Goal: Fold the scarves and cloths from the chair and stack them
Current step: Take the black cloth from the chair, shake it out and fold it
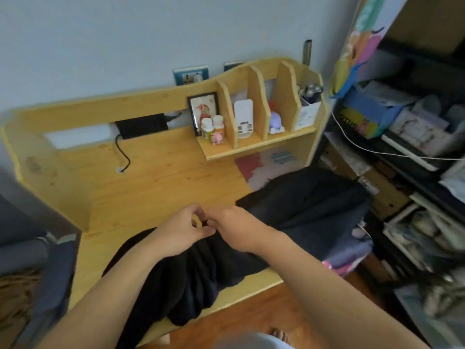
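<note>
A black cloth (191, 278) lies bunched on the front of the wooden desk (156, 187) and hangs over its near edge. My left hand (181, 230) and my right hand (234, 227) meet above it, each pinching a bit of the cloth's top edge between thumb and fingers. A second dark cloth (309, 205) lies spread on the desk's right side, draping off the right edge. More cloths, dark blue (50, 275) and brown (15, 295), are piled at the left edge of the view.
A shelf unit (261, 117) at the desk's back holds a framed picture, bottles and small items. A black cable (123, 154) runs on the desk. Cluttered dark shelves (415, 172) stand to the right. A bare foot shows on the wooden floor below.
</note>
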{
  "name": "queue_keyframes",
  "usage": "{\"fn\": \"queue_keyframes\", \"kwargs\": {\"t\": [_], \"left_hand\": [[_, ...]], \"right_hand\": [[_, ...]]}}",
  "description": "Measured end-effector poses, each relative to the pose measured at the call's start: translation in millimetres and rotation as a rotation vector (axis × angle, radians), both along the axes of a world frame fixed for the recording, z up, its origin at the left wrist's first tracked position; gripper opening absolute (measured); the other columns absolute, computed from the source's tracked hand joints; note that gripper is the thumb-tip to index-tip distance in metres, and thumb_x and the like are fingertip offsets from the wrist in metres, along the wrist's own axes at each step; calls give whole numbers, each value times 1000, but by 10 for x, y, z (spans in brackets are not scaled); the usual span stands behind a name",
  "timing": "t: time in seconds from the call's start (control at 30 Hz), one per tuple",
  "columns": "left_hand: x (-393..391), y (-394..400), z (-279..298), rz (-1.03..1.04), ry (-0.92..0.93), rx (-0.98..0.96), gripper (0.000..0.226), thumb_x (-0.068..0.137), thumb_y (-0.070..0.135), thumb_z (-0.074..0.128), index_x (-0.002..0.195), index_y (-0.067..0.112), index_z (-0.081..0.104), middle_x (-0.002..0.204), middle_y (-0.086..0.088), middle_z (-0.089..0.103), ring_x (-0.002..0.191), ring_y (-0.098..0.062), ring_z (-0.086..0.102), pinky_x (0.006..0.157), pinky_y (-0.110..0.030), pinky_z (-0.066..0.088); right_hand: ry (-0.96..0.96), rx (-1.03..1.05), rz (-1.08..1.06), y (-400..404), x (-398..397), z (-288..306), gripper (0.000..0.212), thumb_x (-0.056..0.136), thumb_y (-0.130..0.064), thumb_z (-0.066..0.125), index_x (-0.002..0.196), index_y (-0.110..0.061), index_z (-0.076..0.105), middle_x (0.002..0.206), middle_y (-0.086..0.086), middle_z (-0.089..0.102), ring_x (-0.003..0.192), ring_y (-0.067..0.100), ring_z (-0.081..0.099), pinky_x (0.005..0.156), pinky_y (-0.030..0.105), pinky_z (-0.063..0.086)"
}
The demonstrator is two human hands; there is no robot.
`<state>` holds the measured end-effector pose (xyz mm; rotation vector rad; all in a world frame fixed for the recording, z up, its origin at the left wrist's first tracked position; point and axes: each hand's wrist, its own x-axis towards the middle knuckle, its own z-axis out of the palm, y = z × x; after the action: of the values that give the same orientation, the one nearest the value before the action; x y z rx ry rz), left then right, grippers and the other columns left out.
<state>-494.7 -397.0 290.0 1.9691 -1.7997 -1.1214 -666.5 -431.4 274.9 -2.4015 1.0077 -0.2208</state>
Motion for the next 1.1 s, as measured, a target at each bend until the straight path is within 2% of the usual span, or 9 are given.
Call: {"fn": "queue_keyframes", "kwargs": {"t": [0.17, 0.27, 0.33, 0.47, 0.53, 0.67, 0.8, 0.87, 1.1], "left_hand": [[-248, -113, -84, -74, 45, 55, 28, 90, 47, 73, 114, 41, 59, 93, 11, 64, 89, -8, 60, 72, -25, 44], [-295, -120, -98, -44, 72, 66, 55, 84, 42, 81, 127, 50, 48, 101, 5, 62, 96, -5, 58, 75, -24, 43], [-288, -99, -100, -63, 86, 53, 52, 84, 37, 82, 125, 51, 52, 97, 7, 61, 92, -4, 57, 74, -23, 42], [-167, -19, -115, -100, 108, 45, 15, 89, 42, 76, 99, 39, 66, 87, 6, 67, 75, -6, 60, 69, -23, 42], [-143, 18, -91, -99, 121, 54, 14, 90, 42, 75, 98, 37, 65, 87, 4, 69, 72, -3, 61, 67, -22, 43], [-187, 103, -69, -134, 126, 14, 17, 93, 38, 72, 105, 39, 61, 74, 24, 62, 64, 14, 54, 59, -9, 38], [-206, 121, -42, -107, 148, -4, 17, 90, 39, 75, 102, 38, 64, 76, 14, 58, 62, 5, 54, 61, -16, 38], [-187, 123, -22, -127, 189, 10, 14, 89, 37, 77, 97, 36, 67, 71, 15, 61, 61, 3, 55, 63, -18, 39], [-187, 199, 55, -132, 214, -21, 26, 98, 46, 63, 80, 26, 63, 68, 9, 50, 62, -7, 43, 64, -31, 32]], "right_hand": [[-42, -25, 27, -100, -348, -53, 20, 104, -14, 46, 90, -12, 59, 84, -1, 55, 79, 24, 54, 73, 47, 47], [-27, 12, 55, -118, -443, -63, 19, 105, -16, 46, 96, -11, 62, 90, -1, 56, 83, 23, 55, 76, 45, 48], [-41, 7, 63, -116, -479, -69, 19, 105, -17, 47, 101, -10, 63, 94, -1, 57, 85, 21, 55, 77, 41, 47], [-100, -25, 86, -84, -530, -61, 16, 104, -15, 50, 100, -12, 65, 92, -7, 51, 81, 13, 51, 72, 28, 39], [-119, -37, 68, -74, -542, -62, 16, 104, -14, 51, 99, -10, 65, 93, -9, 51, 82, 12, 51, 73, 27, 41], [-132, -21, 14, -56, -505, -31, 17, 103, -14, 52, 94, -7, 65, 88, -3, 55, 81, 15, 52, 74, 33, 45], [-169, 27, 30, -10, -503, 86, 14, 100, -14, 59, 102, -12, 73, 85, -20, 54, 81, 0, 54, 76, 14, 39], [-173, 47, 50, 16, -510, 128, 16, 99, -14, 61, 106, -16, 75, 85, -27, 52, 84, -5, 55, 77, 10, 39], [-219, -35, -25, 75, -485, 103, 15, 101, -14, 58, 99, -14, 73, 82, -21, 51, 80, 1, 53, 73, 18, 42]]}}
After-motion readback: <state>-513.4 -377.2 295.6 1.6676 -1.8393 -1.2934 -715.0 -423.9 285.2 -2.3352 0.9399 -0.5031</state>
